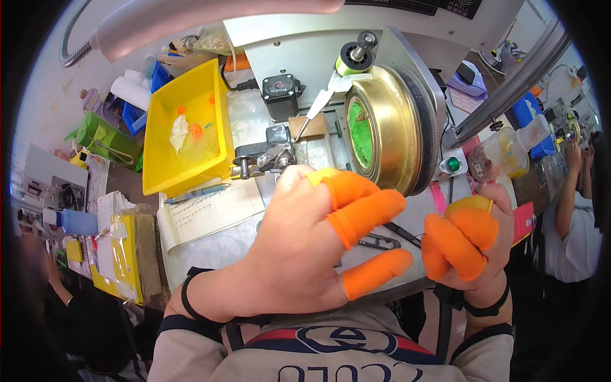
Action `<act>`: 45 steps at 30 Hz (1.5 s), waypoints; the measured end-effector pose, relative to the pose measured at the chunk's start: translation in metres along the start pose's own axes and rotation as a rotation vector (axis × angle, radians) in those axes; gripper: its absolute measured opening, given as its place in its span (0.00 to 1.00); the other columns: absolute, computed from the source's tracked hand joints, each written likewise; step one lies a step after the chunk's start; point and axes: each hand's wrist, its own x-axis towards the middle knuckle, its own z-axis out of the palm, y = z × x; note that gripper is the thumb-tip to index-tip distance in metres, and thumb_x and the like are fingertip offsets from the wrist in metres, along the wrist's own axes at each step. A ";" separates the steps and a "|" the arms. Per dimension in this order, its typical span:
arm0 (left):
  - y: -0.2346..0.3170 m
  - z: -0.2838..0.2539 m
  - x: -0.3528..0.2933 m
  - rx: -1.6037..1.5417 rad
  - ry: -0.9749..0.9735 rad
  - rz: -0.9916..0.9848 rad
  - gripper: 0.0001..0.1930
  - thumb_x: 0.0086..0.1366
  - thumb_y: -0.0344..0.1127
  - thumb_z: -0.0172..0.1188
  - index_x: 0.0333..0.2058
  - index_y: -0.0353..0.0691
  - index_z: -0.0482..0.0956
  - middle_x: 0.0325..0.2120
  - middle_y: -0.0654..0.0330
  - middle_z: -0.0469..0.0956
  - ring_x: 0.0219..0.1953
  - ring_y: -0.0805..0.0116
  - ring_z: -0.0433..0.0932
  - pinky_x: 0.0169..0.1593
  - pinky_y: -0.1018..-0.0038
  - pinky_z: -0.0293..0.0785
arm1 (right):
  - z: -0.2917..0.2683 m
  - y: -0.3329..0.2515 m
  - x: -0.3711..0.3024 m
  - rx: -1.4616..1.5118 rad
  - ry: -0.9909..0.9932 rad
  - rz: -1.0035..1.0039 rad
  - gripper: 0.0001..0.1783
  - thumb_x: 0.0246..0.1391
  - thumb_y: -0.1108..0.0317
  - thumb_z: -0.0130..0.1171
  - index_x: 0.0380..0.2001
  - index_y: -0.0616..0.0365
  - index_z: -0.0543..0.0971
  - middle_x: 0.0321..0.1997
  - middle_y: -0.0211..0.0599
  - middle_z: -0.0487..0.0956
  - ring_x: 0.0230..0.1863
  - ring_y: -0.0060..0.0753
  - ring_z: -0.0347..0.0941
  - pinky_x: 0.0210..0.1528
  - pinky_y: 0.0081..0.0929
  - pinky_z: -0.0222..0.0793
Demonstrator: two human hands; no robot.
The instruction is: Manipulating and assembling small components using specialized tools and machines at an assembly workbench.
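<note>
My left hand (305, 242) is held over the front of the workbench, back of the hand up. Its fingers wear orange finger cots and point to the right, apart, with nothing visible in them. My right hand (468, 242) is at the right, its fingers in orange and yellow cots curled tightly together; whatever they may hold is hidden. Just beyond my left hand stands a small metal clamp fixture (270, 156). A machine with a brass-coloured wheel (388, 124), green at its hub, is behind the gap between my hands.
A yellow tray (156, 165) with orange and white scraps stands at the left. Near it lie a handwritten paper sheet (213, 216) and blue tweezers (197, 193). A clear plastic bottle (503, 156) is at the right. A lamp arm (191, 22) crosses overhead. Other people work at both sides.
</note>
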 end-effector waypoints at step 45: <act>-0.011 0.008 -0.019 -0.237 0.071 -0.018 0.08 0.44 0.22 0.60 0.26 0.37 0.74 0.23 0.60 0.75 0.24 0.66 0.74 0.29 0.77 0.68 | 0.019 -0.035 0.010 0.159 0.008 0.297 0.17 0.34 0.61 0.64 0.32 0.48 0.75 0.32 0.25 0.72 0.28 0.27 0.68 0.33 0.27 0.55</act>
